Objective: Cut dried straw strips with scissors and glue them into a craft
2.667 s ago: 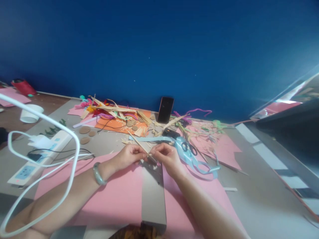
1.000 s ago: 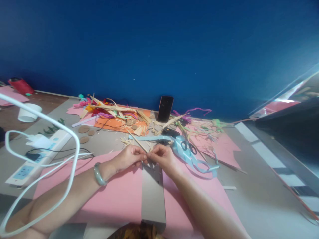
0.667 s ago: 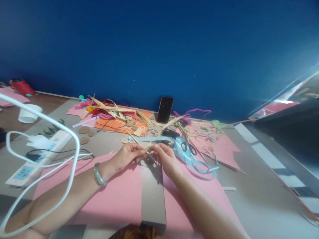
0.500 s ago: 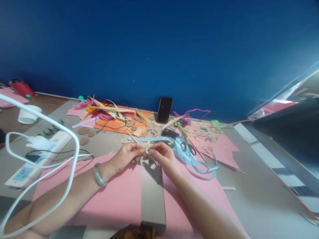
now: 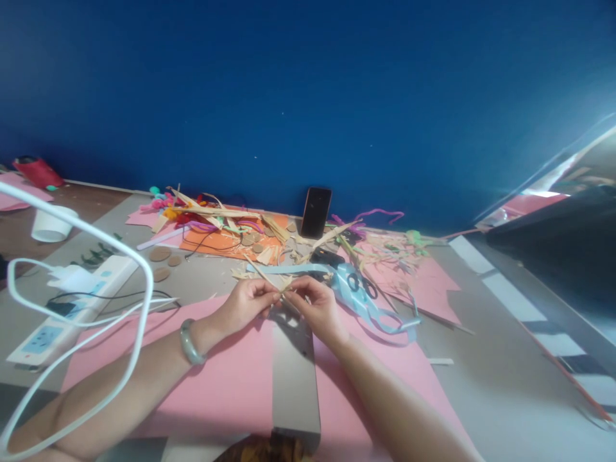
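My left hand (image 5: 246, 303) and my right hand (image 5: 315, 307) meet over the pink paper sheets (image 5: 226, 378) at the table's near middle. Both pinch a thin tan straw strip (image 5: 283, 286) between thumb and fingertips, the strip's ends sticking out between the hands. A green bangle (image 5: 187, 343) sits on my left wrist. A light blue ribbon (image 5: 366, 305) curls just right of my right hand, with black scissors (image 5: 362, 283) lying on it.
A heap of straw, pipe cleaners and cardboard discs lies on orange paper (image 5: 216, 240) at the back. A black phone (image 5: 316, 212) leans on the blue wall. A white power strip (image 5: 62, 308) and white cable (image 5: 144, 282) are at left, a white cup (image 5: 48, 224) farther left.
Both hands stayed together on the straw strip, working it with small finger shifts. The view drifted slightly; nothing else on the table moved.
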